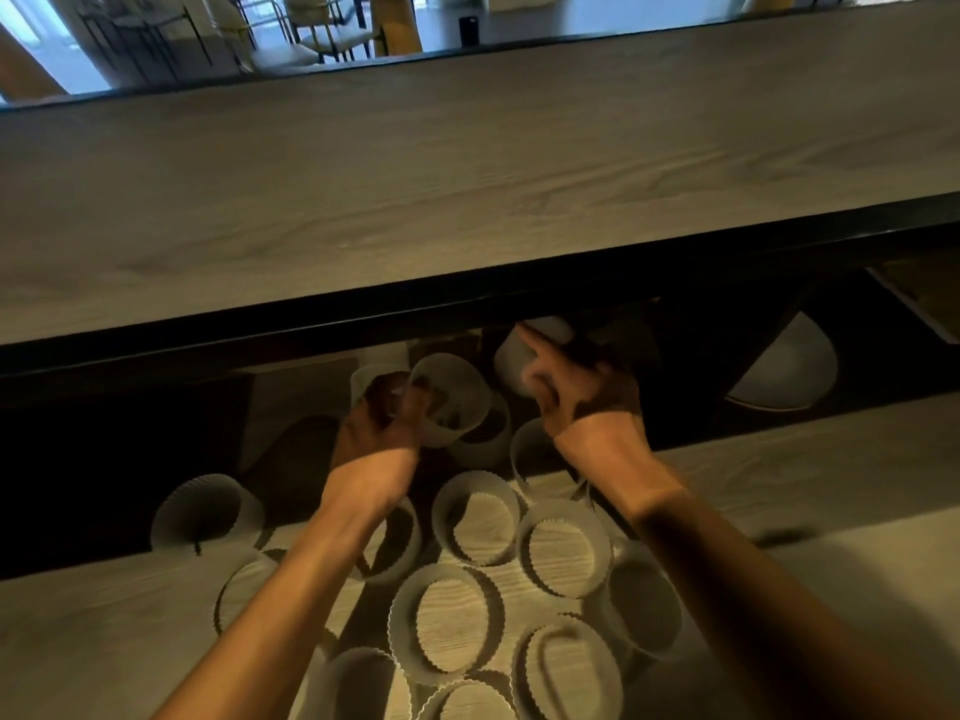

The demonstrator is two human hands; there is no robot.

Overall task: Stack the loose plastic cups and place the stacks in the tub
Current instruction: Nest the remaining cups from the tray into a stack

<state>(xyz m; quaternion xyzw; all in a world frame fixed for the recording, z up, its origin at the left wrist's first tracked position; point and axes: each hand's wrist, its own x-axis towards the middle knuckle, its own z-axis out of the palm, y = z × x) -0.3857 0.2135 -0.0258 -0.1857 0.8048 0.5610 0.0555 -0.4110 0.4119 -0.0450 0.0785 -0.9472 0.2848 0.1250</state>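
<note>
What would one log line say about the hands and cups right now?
left hand: grips clear cup | right hand: at second cup, grip unclear | loose cups: many unstacked on wooden surface

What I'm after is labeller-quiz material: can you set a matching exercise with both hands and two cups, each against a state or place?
Things:
1. left hand
2. right hand
3. lone cup
4. middle cup

States:
A. upright, apart at far left
B. index finger stretched over a pale cup below the tabletop edge
C. grips a tilted clear cup
D. upright amid the cluster

Pairs: 1-C, 2-B, 3-A, 4-D
</note>
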